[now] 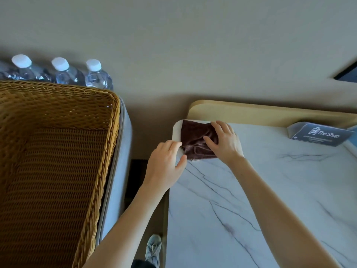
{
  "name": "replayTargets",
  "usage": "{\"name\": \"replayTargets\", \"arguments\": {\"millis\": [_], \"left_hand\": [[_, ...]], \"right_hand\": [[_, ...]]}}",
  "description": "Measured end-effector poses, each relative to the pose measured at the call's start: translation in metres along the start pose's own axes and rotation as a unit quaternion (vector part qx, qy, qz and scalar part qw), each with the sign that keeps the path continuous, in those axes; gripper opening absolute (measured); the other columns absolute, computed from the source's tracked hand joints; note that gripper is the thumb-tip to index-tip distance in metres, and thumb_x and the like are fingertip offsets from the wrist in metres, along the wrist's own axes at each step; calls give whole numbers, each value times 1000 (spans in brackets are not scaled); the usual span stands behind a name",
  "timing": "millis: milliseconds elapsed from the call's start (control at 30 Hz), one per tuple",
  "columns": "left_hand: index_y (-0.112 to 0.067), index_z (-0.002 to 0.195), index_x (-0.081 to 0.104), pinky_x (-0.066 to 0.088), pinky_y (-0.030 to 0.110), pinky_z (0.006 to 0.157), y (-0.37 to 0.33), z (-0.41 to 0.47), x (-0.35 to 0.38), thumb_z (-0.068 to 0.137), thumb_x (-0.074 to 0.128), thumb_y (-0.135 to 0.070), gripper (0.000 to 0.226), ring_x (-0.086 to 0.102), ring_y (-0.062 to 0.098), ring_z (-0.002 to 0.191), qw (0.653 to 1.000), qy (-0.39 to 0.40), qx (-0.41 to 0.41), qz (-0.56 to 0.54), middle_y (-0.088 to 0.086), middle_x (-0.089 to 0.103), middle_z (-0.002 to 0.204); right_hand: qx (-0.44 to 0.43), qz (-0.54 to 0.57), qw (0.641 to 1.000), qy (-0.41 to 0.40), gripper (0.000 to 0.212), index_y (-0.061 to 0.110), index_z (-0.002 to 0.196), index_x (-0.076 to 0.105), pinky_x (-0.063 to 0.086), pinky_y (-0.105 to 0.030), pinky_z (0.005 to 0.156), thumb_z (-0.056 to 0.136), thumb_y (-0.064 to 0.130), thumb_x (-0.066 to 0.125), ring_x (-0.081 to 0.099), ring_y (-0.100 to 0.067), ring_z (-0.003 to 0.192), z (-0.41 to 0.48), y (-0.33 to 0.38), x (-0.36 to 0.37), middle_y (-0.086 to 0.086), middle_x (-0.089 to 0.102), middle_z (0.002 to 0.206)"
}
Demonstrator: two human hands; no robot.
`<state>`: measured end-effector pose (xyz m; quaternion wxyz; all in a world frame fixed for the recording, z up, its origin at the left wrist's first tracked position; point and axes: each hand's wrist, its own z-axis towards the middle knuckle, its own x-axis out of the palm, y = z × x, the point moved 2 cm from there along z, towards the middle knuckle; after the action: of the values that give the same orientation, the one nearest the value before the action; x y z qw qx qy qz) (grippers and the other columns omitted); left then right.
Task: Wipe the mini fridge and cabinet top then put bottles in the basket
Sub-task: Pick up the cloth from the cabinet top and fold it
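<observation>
sign card [319,134] | reads "The Shop" (smaller lines below unreadable)

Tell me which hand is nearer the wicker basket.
Left. The left hand is at the cabinet top's corner facing the wicker basket; the right hand rests on the brown cloth, farther right.

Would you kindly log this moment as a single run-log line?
step: cabinet top wipe | right hand: presses brown cloth, far-left corner | left hand: touches cloth edge | bottles: behind basket
</observation>
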<state>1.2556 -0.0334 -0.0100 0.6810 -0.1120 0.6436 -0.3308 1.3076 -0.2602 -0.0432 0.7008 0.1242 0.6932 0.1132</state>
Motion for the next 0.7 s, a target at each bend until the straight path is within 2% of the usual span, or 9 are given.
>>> {"name": "replayTargets", "arguments": {"millis": [133,300,533,700], "left_hand": [[-9,122,63,54,34,81,4,0,2,94,57,-30,36,61,21,103,1000,3,-11,-4,4,67,113],[-10,122,63,54,30,82,4,-1,3,93,51,-36,40,61,19,104,1000,11,-17,-6,4,67,114],[-8,121,63,54,35,79,2,-7,0,93,60,-27,34,61,23,102,1000,17,-1,13,5,67,112],[-9,124,62,52,39,81,-8,-16,-3,93,60,-27,36,59,26,103,999,30,6,32,5,65,117]], "right_hand": [[7,-11,1000,26,63,17,148,45,30,-43,119,97,52,54,39,-27,141,17,-8,15,-7,47,151],[16,26,999,36,65,22,145,46,34,-44,115,91,54,62,44,-26,134,20,-15,25,-1,51,145],[19,59,998,4,58,23,136,52,38,-41,109,87,49,69,48,-25,125,-6,-15,32,3,56,134],[26,74,997,-14,56,24,134,53,36,-38,110,87,49,68,48,-22,123,-48,-10,37,7,56,133]]}}
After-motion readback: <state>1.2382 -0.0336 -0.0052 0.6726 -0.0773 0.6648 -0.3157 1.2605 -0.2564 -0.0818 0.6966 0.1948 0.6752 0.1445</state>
